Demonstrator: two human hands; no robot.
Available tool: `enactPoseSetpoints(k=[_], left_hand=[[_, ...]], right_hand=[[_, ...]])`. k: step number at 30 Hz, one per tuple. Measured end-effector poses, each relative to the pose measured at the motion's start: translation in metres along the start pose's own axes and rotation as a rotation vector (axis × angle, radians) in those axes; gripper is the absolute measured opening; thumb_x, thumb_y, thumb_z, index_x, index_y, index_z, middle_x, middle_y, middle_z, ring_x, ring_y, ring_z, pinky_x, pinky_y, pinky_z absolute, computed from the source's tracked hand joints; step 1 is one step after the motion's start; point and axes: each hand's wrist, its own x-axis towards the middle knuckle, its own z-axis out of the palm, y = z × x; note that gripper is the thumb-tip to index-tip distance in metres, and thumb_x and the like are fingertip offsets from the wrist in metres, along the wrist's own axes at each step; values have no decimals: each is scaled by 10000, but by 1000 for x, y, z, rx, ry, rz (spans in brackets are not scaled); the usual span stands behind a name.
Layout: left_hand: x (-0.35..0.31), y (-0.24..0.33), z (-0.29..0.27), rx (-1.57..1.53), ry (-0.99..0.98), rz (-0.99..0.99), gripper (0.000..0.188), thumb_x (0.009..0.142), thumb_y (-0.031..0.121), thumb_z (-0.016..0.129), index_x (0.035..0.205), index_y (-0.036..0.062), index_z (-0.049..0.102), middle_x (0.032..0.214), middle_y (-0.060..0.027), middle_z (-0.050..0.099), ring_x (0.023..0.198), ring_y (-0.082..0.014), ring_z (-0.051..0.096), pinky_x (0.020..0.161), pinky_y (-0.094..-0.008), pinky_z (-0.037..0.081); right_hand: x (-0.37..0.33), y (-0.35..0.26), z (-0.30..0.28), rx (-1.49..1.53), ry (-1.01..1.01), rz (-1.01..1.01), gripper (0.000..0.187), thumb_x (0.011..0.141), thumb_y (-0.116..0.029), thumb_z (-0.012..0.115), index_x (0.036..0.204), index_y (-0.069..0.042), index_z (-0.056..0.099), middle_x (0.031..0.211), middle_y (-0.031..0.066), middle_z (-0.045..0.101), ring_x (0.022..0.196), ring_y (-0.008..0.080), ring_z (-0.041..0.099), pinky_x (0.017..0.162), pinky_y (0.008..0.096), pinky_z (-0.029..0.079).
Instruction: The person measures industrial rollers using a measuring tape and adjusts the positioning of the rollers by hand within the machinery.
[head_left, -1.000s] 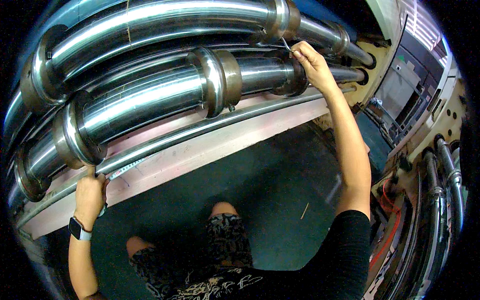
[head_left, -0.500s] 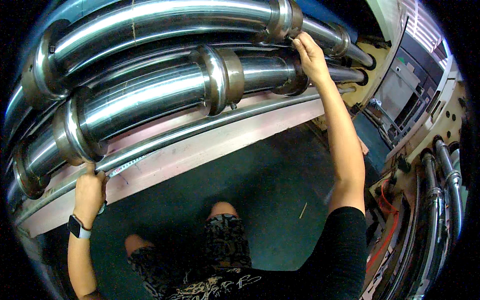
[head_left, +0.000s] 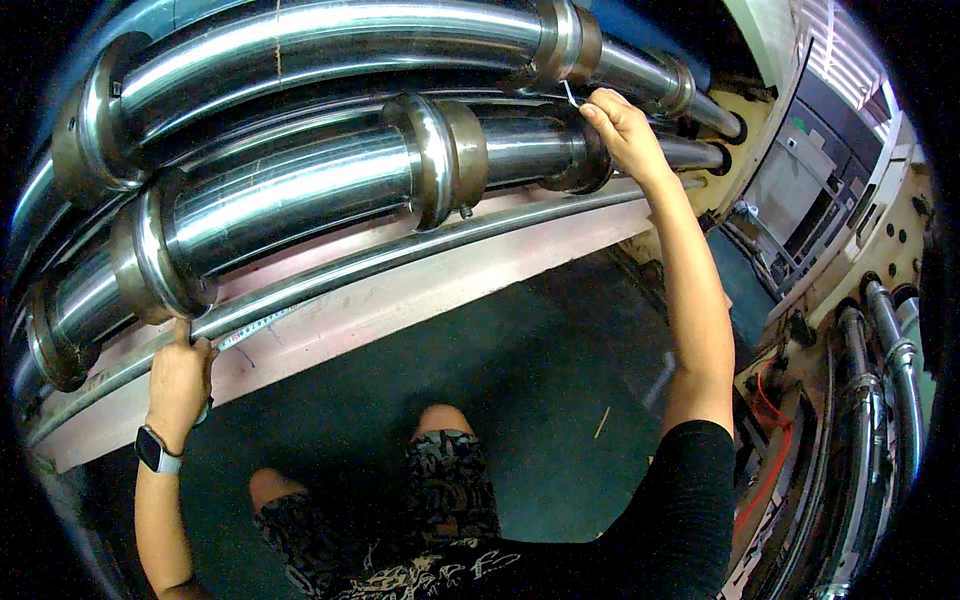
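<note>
My right hand (head_left: 622, 128) is closed on a hex key (head_left: 570, 94), a thin bright bent rod. Its tip reaches up to the underside of a dark collar (head_left: 571, 42) on the upper chromed bar (head_left: 340, 50). At the lower left, my left hand (head_left: 180, 372) is closed just under another collar (head_left: 150, 255), on the lower chromed bar (head_left: 300, 190). One finger points up at that collar's lower edge; what the fingers hold, if anything, is hidden. A printed measuring strip (head_left: 255, 328) runs along the pale rail beside this hand.
A thin chromed rod (head_left: 430, 238) runs in front of the thick bars, above the pale pinkish rail (head_left: 400, 290). More metal tubes (head_left: 905, 370) and a red hose (head_left: 775, 470) are at the right. Dark floor (head_left: 540, 400) lies below, around my knees.
My right hand has dropped slightly and moved a little right of the upper collar, so the hex key now shows. The view has shifted slightly; my left hand stays under its collar.
</note>
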Motion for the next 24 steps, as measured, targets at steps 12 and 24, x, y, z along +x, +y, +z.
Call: enactPoseSetpoints(k=[12,24], left_hand=[[2,2,-3,-14,10,14,134,684,81,614,621,-20,553,987,-276,498,581,-367,543,545,-421,446],[2,3,2,-2,-27,-35,137,702,94,608,637,-7,543,875,-247,505,584,-365,534,539,-435,432]], right_hand=[[2,24,22,10,138,-105,256,869,-225,459,742,-3,462,696,117,442,703,287,454,667,349,383],[7,20,20,37,56,92,365,880,-331,435,705,-12,458,606,133,407,552,270,433,535,325,377]])
